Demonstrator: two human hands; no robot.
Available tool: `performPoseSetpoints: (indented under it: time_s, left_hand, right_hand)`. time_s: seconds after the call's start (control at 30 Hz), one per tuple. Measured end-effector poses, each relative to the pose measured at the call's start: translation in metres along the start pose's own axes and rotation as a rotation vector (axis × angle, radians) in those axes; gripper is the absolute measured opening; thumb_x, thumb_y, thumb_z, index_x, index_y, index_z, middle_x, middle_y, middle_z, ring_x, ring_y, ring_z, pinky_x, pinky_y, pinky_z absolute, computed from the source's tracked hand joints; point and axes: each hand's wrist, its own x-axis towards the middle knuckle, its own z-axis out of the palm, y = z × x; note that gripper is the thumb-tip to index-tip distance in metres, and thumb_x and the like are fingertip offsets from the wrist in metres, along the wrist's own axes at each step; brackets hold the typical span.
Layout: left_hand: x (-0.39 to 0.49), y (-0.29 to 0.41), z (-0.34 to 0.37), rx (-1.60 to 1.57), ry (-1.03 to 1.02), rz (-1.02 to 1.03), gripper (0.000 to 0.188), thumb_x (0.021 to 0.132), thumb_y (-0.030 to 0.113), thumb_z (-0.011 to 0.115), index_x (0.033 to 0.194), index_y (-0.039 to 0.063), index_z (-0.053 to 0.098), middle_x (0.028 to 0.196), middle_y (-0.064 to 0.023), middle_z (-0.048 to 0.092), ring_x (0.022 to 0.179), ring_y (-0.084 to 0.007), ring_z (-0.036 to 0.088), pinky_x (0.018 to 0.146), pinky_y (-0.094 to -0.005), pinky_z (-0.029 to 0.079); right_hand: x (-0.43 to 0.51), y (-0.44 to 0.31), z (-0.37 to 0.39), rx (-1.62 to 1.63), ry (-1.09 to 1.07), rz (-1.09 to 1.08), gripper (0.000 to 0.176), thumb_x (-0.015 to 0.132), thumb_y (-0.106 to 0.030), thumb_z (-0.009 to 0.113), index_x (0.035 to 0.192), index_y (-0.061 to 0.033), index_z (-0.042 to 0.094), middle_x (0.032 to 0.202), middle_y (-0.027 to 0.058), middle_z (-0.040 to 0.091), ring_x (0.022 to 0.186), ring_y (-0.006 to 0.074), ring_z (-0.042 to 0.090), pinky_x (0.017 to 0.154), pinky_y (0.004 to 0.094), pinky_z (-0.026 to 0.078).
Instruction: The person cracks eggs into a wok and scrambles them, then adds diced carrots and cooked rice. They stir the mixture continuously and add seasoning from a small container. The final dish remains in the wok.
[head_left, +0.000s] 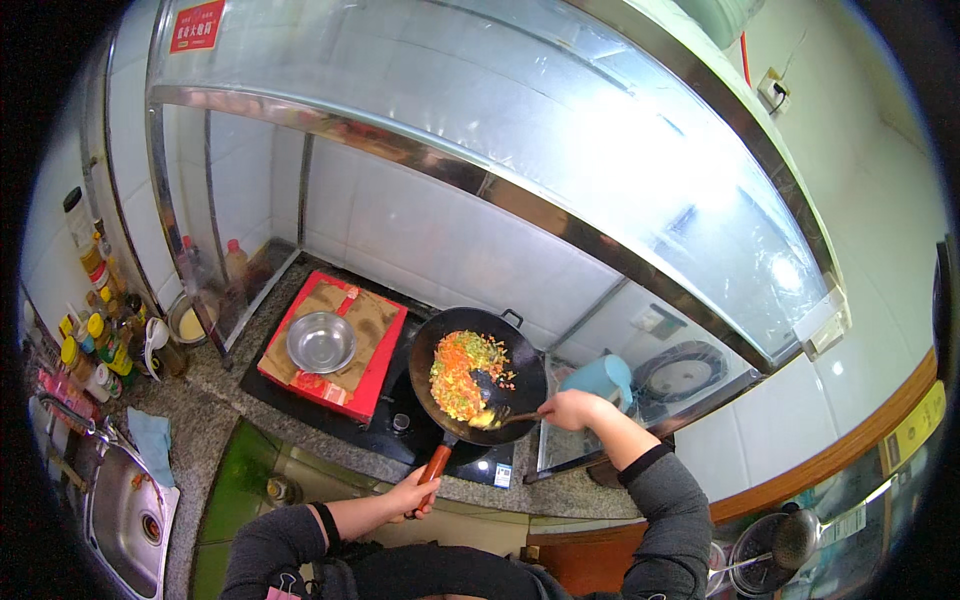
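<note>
A dark wok (531, 375) rests on the black cooktop (480, 466), holding a heap of finely diced orange, green and yellow food (459, 379). My left hand (412, 495) grips the wok's reddish-brown wooden handle (435, 463). In my right hand (576, 409) is a spatula with a wooden handle (525, 417). Its head lies in the wok at the near edge of the food, largely covered by a yellow clump (486, 418). Left of the wok, a shiny metal bowl (321, 343) sits on brown cardboard over a red box (390, 337).
A metal-framed clear screen (450, 240) surrounds the cooktop at back and sides. Several seasoning bottles (109, 345) crowd the left counter beside a pot (191, 319). A steel sink (127, 525) and blue cloth (152, 442) are at lower left. A light-blue pitcher (600, 379) stands behind my right hand.
</note>
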Motion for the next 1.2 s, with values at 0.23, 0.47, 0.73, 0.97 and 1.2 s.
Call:
performPoseSetpoints:
  time_s: [0.23, 0.47, 0.73, 0.97, 1.2]
  left_hand:
    - [0.003, -0.002, 0.0, 0.059, 0.052, -0.009, 0.057, 0.1, 0.028, 0.047, 0.147, 0.026, 0.017, 0.078, -0.0057, 0.046, 0.055, -0.0134, 0.043, 0.044, -0.0285, 0.036]
    - [0.0, -0.001, 0.007, 0.039, 0.088, -0.008, 0.05, 0.099, 0.03, 0.05, 0.142, 0.027, 0.025, 0.074, -0.0035, 0.045, 0.053, -0.0115, 0.043, 0.041, -0.0251, 0.035]
    - [-0.001, 0.002, 0.005, 0.064, 0.076, -0.043, 0.059, 0.1, 0.031, 0.047, 0.148, 0.026, 0.013, 0.079, -0.0055, 0.047, 0.058, -0.0137, 0.043, 0.046, -0.0284, 0.036]
    - [-0.002, 0.002, 0.004, 0.071, 0.055, -0.013, 0.059, 0.1, 0.032, 0.047, 0.148, 0.024, 0.013, 0.078, -0.005, 0.047, 0.06, -0.0134, 0.045, 0.047, -0.0287, 0.038]
    - [-0.003, 0.002, 0.001, 0.159, 0.09, -0.031, 0.06, 0.101, 0.032, 0.043, 0.15, 0.021, 0.01, 0.083, -0.0077, 0.051, 0.06, -0.0143, 0.049, 0.048, -0.0296, 0.043]
  right_hand:
    - [0.067, 0.019, 0.053, 1.128, 0.122, 0.279, 0.032, 0.096, -0.022, 0.05, 0.126, -0.0133, 0.059, 0.07, 0.0107, 0.059, 0.049, 0.0236, 0.052, 0.042, 0.037, 0.04]
    - [0.071, 0.004, 0.059, 0.436, 0.449, -0.071, 0.03, 0.091, -0.022, 0.049, 0.114, -0.008, 0.064, 0.107, 0.0221, 0.063, 0.099, 0.0389, 0.061, 0.087, 0.044, 0.049]
    - [0.046, -0.023, 0.051, 0.169, 0.22, 0.05, 0.042, 0.091, -0.019, 0.049, 0.133, -0.0159, 0.052, 0.107, 0.0178, 0.066, 0.096, 0.0359, 0.063, 0.078, 0.0465, 0.051]
    - [0.079, 0.005, 0.053, -0.257, 0.016, 0.007, 0.033, 0.082, -0.014, 0.054, 0.113, -0.0069, 0.065, 0.106, 0.0203, 0.066, 0.095, 0.0371, 0.064, 0.08, 0.0449, 0.052]
    - [0.057, -0.006, 0.022, 0.075, 0.226, 0.21, 0.036, 0.089, -0.026, 0.049, 0.122, -0.02, 0.062, 0.109, 0.0158, 0.066, 0.099, 0.0354, 0.063, 0.084, 0.0438, 0.05]
